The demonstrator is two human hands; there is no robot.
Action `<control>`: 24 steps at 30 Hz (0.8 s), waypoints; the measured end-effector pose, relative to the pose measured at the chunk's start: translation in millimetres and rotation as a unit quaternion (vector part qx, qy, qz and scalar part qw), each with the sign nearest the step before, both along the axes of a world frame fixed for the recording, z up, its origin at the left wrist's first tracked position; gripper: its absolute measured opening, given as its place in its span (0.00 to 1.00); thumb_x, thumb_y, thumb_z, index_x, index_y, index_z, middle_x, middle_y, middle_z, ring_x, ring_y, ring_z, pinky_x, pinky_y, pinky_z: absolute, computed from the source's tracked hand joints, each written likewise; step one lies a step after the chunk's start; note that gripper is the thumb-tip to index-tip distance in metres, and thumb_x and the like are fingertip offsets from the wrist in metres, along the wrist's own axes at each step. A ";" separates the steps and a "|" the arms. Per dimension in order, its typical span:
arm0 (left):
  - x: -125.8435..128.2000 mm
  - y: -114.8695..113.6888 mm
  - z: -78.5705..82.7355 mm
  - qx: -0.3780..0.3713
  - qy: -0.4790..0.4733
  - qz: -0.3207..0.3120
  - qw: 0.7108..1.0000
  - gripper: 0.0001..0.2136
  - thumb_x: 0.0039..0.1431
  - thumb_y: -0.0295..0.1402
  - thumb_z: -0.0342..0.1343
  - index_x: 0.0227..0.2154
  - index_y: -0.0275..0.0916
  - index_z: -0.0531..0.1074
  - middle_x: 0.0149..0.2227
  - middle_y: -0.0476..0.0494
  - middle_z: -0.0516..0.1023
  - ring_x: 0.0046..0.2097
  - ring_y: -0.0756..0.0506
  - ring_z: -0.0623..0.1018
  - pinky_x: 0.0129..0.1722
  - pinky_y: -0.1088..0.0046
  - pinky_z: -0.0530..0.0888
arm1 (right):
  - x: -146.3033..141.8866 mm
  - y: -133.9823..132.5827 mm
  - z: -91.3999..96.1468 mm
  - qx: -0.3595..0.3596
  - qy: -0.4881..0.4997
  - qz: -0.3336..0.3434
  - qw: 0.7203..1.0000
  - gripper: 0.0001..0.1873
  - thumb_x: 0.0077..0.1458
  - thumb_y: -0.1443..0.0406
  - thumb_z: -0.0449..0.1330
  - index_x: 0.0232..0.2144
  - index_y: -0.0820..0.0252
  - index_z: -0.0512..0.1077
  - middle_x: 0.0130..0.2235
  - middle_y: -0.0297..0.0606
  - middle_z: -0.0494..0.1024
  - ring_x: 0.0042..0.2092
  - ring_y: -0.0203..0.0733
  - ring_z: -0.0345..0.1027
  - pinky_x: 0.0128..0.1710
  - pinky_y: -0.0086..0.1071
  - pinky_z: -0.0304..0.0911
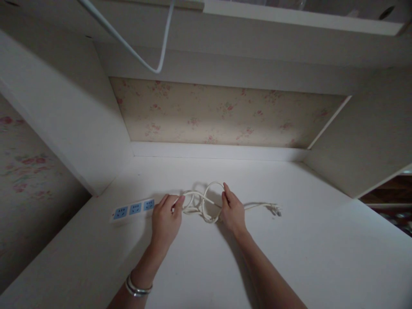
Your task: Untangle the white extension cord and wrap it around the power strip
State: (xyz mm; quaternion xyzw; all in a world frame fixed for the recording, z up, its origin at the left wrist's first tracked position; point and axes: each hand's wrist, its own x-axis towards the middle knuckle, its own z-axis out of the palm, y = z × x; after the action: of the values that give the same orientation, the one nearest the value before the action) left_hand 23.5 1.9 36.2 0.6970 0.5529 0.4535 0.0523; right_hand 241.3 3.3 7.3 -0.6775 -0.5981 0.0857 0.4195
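I had the left hand pinched, thumb against fingers, on the thin cream-white looped cable, just beside the long white plastic power strip with three blue socket panels. My right hand was curled closed round the loops' right side. The coils sat between both hands over the smooth white tabletop, and I saw the cable's pale plug lying farther right, near the tabletop's middle depth
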 end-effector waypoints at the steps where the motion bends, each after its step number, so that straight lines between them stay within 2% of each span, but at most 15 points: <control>1: -1.8 1.4 1.3 -0.007 -0.056 0.024 0.998 0.14 0.64 0.41 0.48 0.26 0.39 0.70 0.26 0.50 0.72 0.30 0.48 0.71 0.33 0.73 0.65 | 1.8 0.4 0.6 -0.002 -0.035 -0.010 0.999 0.25 0.65 0.60 0.43 0.60 0.62 0.62 0.40 0.44 0.78 0.41 0.44 0.69 0.41 0.36 0.60; 3: -4.1 3.2 5.4 -0.031 -0.161 0.069 0.984 0.14 0.64 0.42 0.47 0.27 0.40 0.68 0.24 0.52 0.71 0.28 0.49 0.71 0.30 0.74 0.65 | 4.4 0.8 2.0 -0.009 -0.114 -0.040 0.993 0.24 0.65 0.62 0.44 0.59 0.62 0.64 0.38 0.44 0.77 0.40 0.45 0.67 0.41 0.37 0.57; 6: -5.5 5.9 11.7 -0.051 -0.316 0.096 0.943 0.13 0.65 0.42 0.43 0.30 0.40 0.64 0.24 0.54 0.71 0.23 0.51 0.71 0.27 0.75 0.66 | 6.4 0.4 4.5 -0.026 -0.203 -0.095 0.974 0.21 0.64 0.64 0.46 0.57 0.58 0.65 0.41 0.44 0.77 0.43 0.46 0.66 0.43 0.39 0.52; 10: -8.5 13.3 10.4 -0.030 -0.488 0.095 0.867 0.10 0.64 0.41 0.44 0.32 0.41 0.59 0.27 0.55 0.72 0.21 0.53 0.70 0.26 0.76 0.67 | 8.0 -1.5 7.3 -0.073 -0.235 -0.133 0.960 0.20 0.63 0.66 0.48 0.55 0.56 0.67 0.45 0.45 0.76 0.46 0.46 0.66 0.49 0.43 0.46; 12: -11.5 17.5 5.5 -0.023 -0.514 0.097 0.852 0.09 0.63 0.41 0.46 0.32 0.41 0.60 0.28 0.55 0.72 0.22 0.54 0.70 0.27 0.76 0.68 | 8.4 -2.4 8.1 -0.088 -0.231 -0.126 0.961 0.21 0.63 0.67 0.47 0.56 0.56 0.66 0.43 0.45 0.77 0.45 0.45 0.67 0.50 0.44 0.46; 14: -15.1 20.8 -0.3 -0.027 -0.488 0.101 0.867 0.10 0.63 0.40 0.46 0.32 0.40 0.63 0.31 0.53 0.74 0.24 0.54 0.71 0.30 0.75 0.69 | 8.6 -2.7 8.2 -0.091 -0.203 -0.110 0.969 0.22 0.63 0.67 0.45 0.58 0.56 0.62 0.43 0.44 0.77 0.44 0.44 0.69 0.49 0.41 0.49; 16: -18.6 22.6 -5.1 -0.030 -0.421 0.108 0.900 0.11 0.63 0.39 0.45 0.35 0.40 0.68 0.36 0.49 0.76 0.30 0.52 0.74 0.35 0.73 0.70 | 8.5 -2.2 7.6 -0.095 -0.151 -0.096 0.979 0.22 0.64 0.65 0.44 0.58 0.55 0.61 0.45 0.42 0.77 0.42 0.43 0.71 0.44 0.36 0.54; 18: -20.6 22.7 -7.8 -0.005 -0.322 0.115 0.940 0.12 0.63 0.37 0.45 0.42 0.40 0.71 0.43 0.44 0.76 0.39 0.48 0.76 0.43 0.69 0.70 | 8.3 -1.2 6.3 -0.101 -0.100 -0.087 0.986 0.20 0.64 0.63 0.43 0.56 0.53 0.62 0.46 0.40 0.77 0.41 0.42 0.72 0.38 0.33 0.57; 20: -20.0 20.6 -7.7 0.054 -0.207 0.119 0.970 0.15 0.63 0.33 0.45 0.50 0.39 0.69 0.50 0.38 0.73 0.50 0.44 0.73 0.51 0.64 0.68 | 8.1 0.0 5.0 -0.101 -0.073 -0.075 0.989 0.19 0.64 0.62 0.43 0.53 0.52 0.65 0.45 0.39 0.78 0.40 0.42 0.72 0.36 0.31 0.58; 22: -16.9 16.2 -5.6 0.107 -0.099 0.126 0.981 0.19 0.61 0.29 0.47 0.56 0.38 0.65 0.57 0.33 0.67 0.59 0.39 0.67 0.57 0.58 0.64 | 8.0 0.9 3.7 -0.098 -0.072 -0.059 0.991 0.18 0.63 0.61 0.44 0.50 0.52 0.67 0.42 0.38 0.79 0.40 0.43 0.73 0.36 0.32 0.59; 24: -12.5 10.4 -2.8 0.126 -0.018 0.135 0.983 0.23 0.60 0.27 0.49 0.59 0.37 0.61 0.61 0.29 0.62 0.62 0.35 0.62 0.58 0.52 0.61 | 7.4 1.3 2.4 -0.096 -0.078 -0.048 0.991 0.18 0.63 0.61 0.45 0.49 0.52 0.69 0.39 0.39 0.80 0.38 0.44 0.74 0.36 0.32 0.60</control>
State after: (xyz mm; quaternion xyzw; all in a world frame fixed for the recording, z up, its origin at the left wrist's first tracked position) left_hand 11.0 12.4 33.5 0.6082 0.5796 0.5351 -0.0877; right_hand 248.8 4.6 9.7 -0.7473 -0.5845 0.0689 0.3085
